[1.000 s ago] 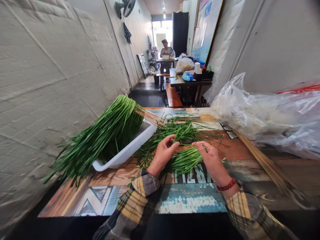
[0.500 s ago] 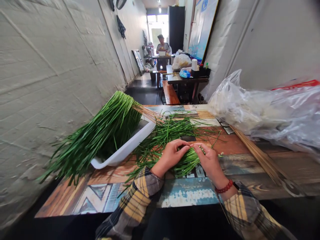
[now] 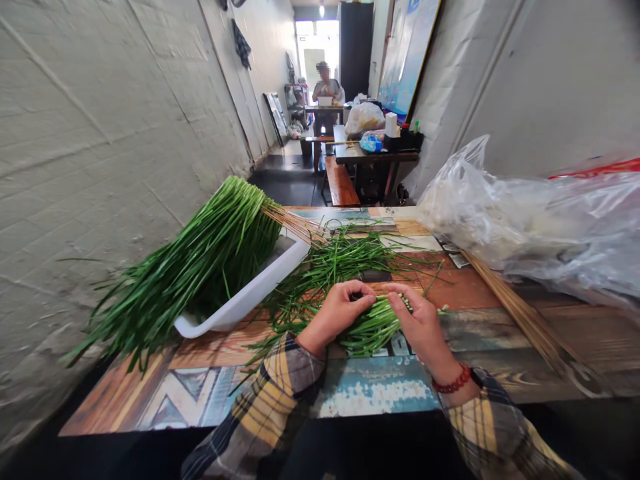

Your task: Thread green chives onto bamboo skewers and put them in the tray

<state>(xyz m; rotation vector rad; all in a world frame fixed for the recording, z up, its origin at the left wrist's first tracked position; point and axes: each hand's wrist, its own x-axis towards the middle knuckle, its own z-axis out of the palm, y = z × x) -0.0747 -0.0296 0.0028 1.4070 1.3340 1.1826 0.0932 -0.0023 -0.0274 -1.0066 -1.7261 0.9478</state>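
Note:
My left hand is closed, thumb and index finger pinched together over a small bundle of green garlic chives. What sits between those fingertips is too small to make out. Facing it, slightly apart, my right hand pinches with its fingertips near the chives' pale cut ends. A thin skewer seems to run under the right palm, mostly hidden. More loose chives lie spread just beyond both hands. To the left, a thick pile of skewered chives rests across a white plastic tray, bare skewer ends pointing right.
A bundle of bamboo skewers lies at the right of the patterned table, beside a large clear plastic bag. Walls stand on both sides. Farther back are another table, an orange bench and a seated person.
My fingertips, close together before, are now slightly farther apart. The camera view has shifted a little. The chive pile and tray stay in place.

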